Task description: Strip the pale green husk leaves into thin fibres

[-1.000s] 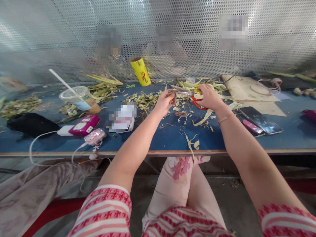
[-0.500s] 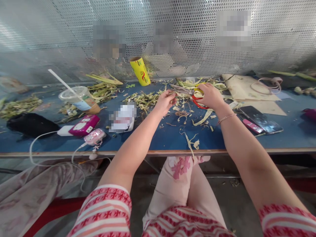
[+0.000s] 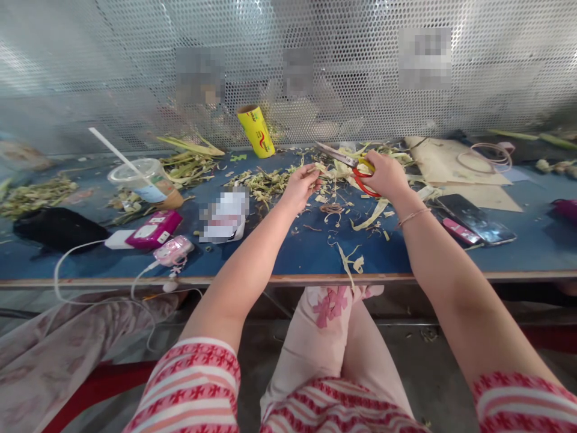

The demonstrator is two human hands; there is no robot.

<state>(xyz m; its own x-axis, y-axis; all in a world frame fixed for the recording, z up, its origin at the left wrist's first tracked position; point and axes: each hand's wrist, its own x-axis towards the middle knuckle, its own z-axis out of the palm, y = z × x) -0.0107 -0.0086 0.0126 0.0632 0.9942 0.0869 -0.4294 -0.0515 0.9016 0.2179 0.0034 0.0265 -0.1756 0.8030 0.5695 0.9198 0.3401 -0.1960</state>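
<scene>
Head view: scissors [image 3: 350, 161] held; yellow tube [image 3: 258, 133] lettered.

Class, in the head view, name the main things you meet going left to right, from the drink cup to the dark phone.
Drink cup, yellow tube, left hand, scissors, right hand, dark phone.

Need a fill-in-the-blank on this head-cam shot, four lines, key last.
1. The right hand holds scissors with one red handle and one ____ handle.
2. The straw in the cup is ____.
3. The bracelet is on the person's ____ wrist.
4. The purple block lies to the ____ of the left hand.

Missing words: yellow; white; right; left.
</scene>
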